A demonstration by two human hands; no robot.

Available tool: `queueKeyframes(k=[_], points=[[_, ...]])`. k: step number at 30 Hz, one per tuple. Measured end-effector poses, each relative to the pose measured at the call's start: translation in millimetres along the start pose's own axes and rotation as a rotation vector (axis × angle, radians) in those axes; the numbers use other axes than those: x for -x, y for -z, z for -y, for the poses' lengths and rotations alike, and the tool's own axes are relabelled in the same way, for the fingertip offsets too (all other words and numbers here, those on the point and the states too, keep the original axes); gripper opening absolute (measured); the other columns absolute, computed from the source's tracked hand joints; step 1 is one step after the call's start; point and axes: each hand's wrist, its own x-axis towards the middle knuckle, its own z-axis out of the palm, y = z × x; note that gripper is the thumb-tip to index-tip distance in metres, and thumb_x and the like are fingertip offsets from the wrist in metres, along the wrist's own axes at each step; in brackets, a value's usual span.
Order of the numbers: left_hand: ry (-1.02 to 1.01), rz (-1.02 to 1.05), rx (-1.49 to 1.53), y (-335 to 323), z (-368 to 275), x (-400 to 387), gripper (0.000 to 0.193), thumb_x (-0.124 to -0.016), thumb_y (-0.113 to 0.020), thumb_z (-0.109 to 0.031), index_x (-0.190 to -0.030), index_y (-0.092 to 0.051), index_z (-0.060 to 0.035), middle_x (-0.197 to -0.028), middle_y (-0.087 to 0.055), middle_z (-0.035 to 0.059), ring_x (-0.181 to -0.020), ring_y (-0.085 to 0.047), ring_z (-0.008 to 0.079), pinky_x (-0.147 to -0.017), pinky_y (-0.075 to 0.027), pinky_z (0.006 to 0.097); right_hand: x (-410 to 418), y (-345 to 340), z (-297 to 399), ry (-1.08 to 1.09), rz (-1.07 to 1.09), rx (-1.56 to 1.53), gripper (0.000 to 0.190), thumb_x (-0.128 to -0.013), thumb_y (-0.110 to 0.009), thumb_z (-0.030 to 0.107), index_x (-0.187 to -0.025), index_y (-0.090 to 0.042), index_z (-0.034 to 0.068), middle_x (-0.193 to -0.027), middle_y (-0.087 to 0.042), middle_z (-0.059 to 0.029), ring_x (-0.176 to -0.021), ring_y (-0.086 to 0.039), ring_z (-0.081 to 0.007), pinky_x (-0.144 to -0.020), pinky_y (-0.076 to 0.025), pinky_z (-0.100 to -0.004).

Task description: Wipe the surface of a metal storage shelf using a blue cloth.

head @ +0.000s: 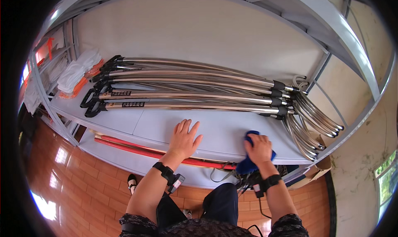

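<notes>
My right hand (261,147) is closed over a dark blue cloth (247,165) on the front part of a grey metal shelf (217,125); part of the cloth hangs over the shelf's front edge. Palm down, my left hand (183,138) rests near the same edge with its fingers spread and nothing in it. Behind both hands lies a row of several stainless-steel restraint forks (192,97). Their black D-shaped handles (93,108) are at the left, and their curved metal prongs (311,125) fan out at the right.
White gloves (76,72) on orange packaging lie at the shelf's left end. Red poles (140,151) and dark straps (228,174) occupy the lower shelf. Grey uprights (51,112) frame the rack. A cardboard box (314,174) stands at lower right.
</notes>
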Motion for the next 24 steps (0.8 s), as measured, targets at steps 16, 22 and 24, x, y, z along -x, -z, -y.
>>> queueKeyframes(k=[16, 22, 24], points=[[0.063, -0.003, -0.009, -0.1, -4.0, 0.3, 0.052, -0.090, -0.056, -0.038, -0.129, -0.049, -0.0049, -0.124, -0.054, 0.0196, -0.120, -0.045, 0.0359, -0.101, -0.036, 0.0469, -23.7, -21.8, 64.6, 0.238, 0.009, -0.011, 0.022, -0.081, -0.062, 0.030, -0.100, -0.065, 0.018, -0.093, -0.064, -0.0019, -0.094, -0.059, -0.0230, -0.080, -0.042, -0.0421], [0.075, -0.037, 0.027, -2.1, -4.2, -1.5, 0.048, -0.088, -0.059, -0.033, -0.126, -0.049, -0.0052, -0.120, -0.056, 0.0162, -0.116, -0.049, 0.0349, -0.098, -0.040, 0.0463, -18.4, -14.5, 70.3, 0.299, -0.099, -0.520, 0.021, -0.082, -0.066, 0.015, -0.102, -0.067, 0.011, -0.094, -0.068, -0.0065, -0.083, -0.062, -0.0293, -0.074, -0.048, -0.0414], [0.064, -0.068, 0.026, -2.8, -2.4, 0.8, 0.046, -0.087, -0.060, -0.031, -0.124, -0.050, -0.0048, -0.116, -0.057, 0.0152, -0.114, -0.050, 0.0342, -0.096, -0.041, 0.0457, -24.5, 0.8, 62.9, -0.124, -0.100, -0.862, 0.020, -0.092, -0.060, 0.013, -0.109, -0.065, 0.005, -0.093, -0.067, -0.0139, -0.086, -0.065, -0.0233, -0.080, -0.050, -0.0331]])
